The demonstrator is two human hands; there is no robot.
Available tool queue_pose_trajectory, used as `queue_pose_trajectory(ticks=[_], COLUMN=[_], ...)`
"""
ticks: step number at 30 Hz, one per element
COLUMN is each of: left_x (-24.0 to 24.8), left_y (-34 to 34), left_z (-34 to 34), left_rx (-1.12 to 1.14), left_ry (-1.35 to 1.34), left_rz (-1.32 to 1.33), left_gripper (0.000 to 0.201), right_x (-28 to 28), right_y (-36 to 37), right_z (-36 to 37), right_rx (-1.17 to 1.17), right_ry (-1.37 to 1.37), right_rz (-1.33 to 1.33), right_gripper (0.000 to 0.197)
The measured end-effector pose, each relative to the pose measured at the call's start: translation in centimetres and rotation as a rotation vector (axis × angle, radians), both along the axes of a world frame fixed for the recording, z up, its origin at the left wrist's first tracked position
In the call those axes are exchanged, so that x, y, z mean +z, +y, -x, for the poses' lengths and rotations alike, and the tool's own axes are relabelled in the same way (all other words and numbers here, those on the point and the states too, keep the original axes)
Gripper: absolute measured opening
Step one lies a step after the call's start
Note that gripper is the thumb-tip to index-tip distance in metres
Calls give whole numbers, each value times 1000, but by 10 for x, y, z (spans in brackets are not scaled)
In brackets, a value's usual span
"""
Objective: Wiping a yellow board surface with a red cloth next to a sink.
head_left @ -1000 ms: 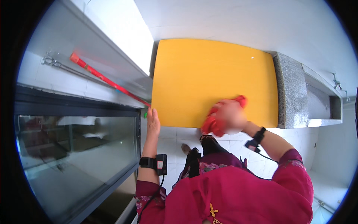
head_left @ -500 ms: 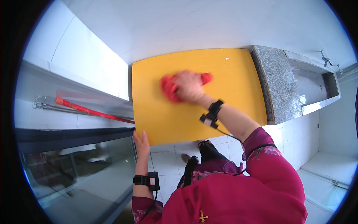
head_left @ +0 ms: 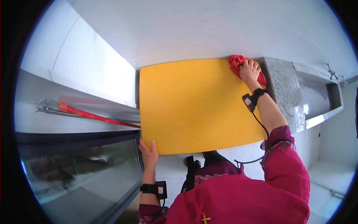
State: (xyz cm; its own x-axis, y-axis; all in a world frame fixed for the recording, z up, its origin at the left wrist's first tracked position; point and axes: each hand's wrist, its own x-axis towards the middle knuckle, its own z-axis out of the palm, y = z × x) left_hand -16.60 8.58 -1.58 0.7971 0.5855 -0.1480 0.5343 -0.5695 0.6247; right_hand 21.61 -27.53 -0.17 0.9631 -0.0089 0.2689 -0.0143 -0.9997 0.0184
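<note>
A yellow tabletop point(head_left: 194, 108) lies in front of me. At its far right corner my right hand point(head_left: 249, 71) presses a bunched red cloth point(head_left: 236, 63) onto the surface, fingers bent over it. Part of the cloth sticks out beneath the hand on the right. My left hand point(head_left: 150, 155) rests at the near left corner of the tabletop, thumb and fingers apart. It touches the edge there and holds no loose thing. Both wrists wear black straps with small boxes and cables.
A grey stone counter point(head_left: 284, 84) with a sunken basin point(head_left: 315, 93) adjoins the tabletop's right side. A tap point(head_left: 332, 72) is on the wall. To the left are a red pole point(head_left: 93, 116) and a glass-topped cabinet point(head_left: 85, 175). A pale wall runs behind.
My right hand has swept the red cloth from the left-middle of the tabletop to its far right corner. My left hand stays at the near left corner. The view has shifted slightly.
</note>
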Motion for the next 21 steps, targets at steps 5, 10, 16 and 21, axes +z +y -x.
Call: queue_pose_trajectory(ticks=[5, 10, 16, 21], left_x=[14, 4, 15, 14], left_y=[-8, -6, -2, -2], left_z=[-6, -8, -1, -5], left_rx=[31, 4, 47, 11], left_ry=[44, -19, -17, -49], left_rz=[-6, 36, 214, 230], left_gripper=[65, 64, 60, 60], right_x=[-13, 1, -3, 0], right_y=[116, 277, 283, 221], right_z=[33, 65, 159, 107], right_rx=[244, 614, 1546, 1239], right_ry=[-38, 15, 78, 37], right_rz=[-93, -187, -256, -211], right_gripper=[41, 40, 45, 43])
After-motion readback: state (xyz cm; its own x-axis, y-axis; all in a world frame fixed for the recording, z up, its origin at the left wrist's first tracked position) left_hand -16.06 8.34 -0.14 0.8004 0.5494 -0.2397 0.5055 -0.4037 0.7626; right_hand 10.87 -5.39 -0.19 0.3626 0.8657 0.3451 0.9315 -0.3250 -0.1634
